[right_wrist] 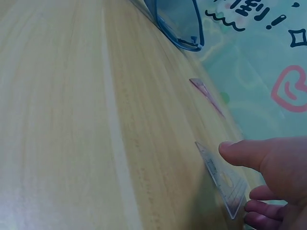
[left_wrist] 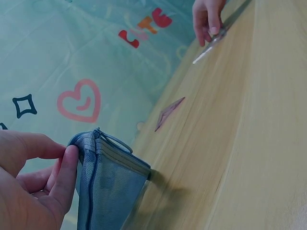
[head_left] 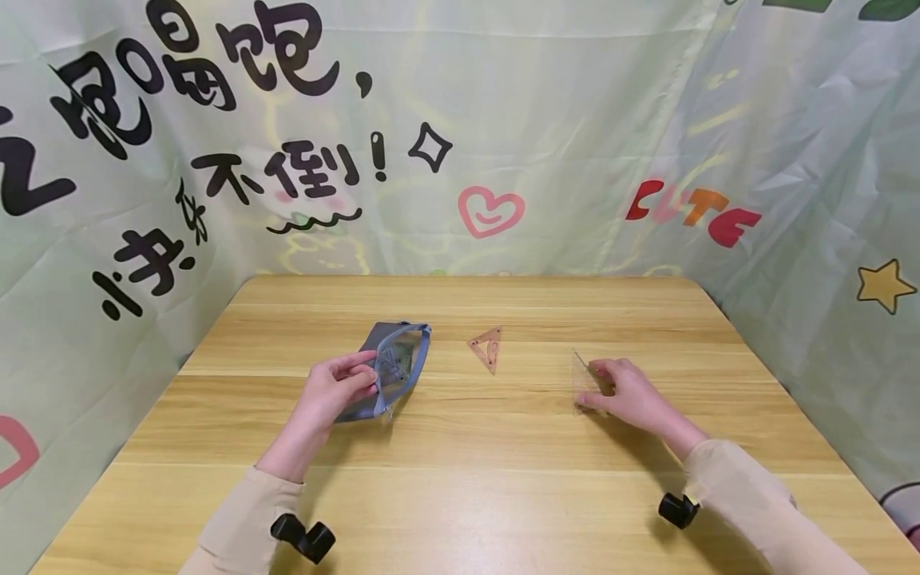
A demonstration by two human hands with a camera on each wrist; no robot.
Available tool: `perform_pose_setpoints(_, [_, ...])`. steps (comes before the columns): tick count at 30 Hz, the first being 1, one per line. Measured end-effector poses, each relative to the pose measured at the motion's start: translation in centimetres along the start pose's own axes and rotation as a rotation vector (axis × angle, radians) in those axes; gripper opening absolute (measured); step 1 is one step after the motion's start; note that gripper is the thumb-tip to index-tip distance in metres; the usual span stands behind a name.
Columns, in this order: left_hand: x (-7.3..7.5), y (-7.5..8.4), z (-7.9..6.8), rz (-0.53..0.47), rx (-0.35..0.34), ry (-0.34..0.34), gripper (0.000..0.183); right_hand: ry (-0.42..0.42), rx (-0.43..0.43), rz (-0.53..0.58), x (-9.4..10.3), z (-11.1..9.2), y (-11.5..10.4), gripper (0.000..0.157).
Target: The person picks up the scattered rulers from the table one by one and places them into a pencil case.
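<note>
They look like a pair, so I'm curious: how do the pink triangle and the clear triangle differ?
The pink triangle is tinted, while the clear triangle is colourless. The clear triangle looks larger than the pink triangle. The right hand holds the clear triangle; the pink triangle lies untouched on the table. Both are thin and three-cornered.

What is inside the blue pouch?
The pouch gapes: the head view shows a dim greenish patch within, too blurred to identify. The pouch itself covers its deeper part, so anything there cannot be seen.

The blue pouch [head_left: 395,364] sits left of pink triangle [head_left: 492,363], clear triangle [right_wrist: 221,183].
</note>
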State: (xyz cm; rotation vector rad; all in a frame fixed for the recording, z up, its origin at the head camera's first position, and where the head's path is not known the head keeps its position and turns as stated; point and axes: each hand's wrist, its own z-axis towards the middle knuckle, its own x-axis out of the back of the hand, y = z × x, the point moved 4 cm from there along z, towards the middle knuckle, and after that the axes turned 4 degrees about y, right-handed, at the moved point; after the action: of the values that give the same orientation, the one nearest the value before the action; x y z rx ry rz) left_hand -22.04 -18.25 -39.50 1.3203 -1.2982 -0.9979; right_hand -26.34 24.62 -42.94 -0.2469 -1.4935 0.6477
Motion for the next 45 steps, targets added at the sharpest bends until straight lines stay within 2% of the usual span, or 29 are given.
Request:
perform_pose_setpoints(12, [0.01, -0.09, 0.02, 0.003, -0.005, 0.000, 0.046, -0.010, -0.013, 0.019, -0.37, -0.41, 0.42, 0.076])
perform_pose_setpoints(18, [0.04, -0.17, 0.06, 0.002, -0.004, 0.004, 0.046, -0.012, -0.003, -0.026, -0.62, -0.67, 0.38, 0.081])
perform_pose_setpoints(32, [-0.06, -0.23, 0.01, 0.008, -0.007, -0.003, 0.047, -0.022, 0.021, -0.011, -0.49, -0.65, 0.41, 0.072])
perform_pose_setpoints(45, [-0.18, -0.26, 0.00, 0.007, -0.006, -0.006, 0.046, -0.079, 0.055, 0.026, -0.30, -0.47, 0.41, 0.065])
